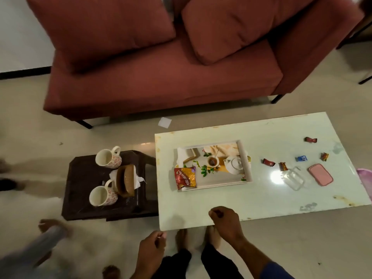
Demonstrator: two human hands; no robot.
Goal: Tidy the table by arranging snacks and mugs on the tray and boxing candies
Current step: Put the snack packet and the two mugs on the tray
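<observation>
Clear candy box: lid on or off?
Off. The clear box sits open on the table; its pink lid lies flat beside it.

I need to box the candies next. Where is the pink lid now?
In the head view, the pink rectangular lid lies at the right end of the white table, just right of the clear plastic box.

both hands (pixel 154 245) (pixel 225 218) loosely curled (empty)

Probably a home living room: red sofa (pixel 161 77), low table (pixel 261 202).
</observation>
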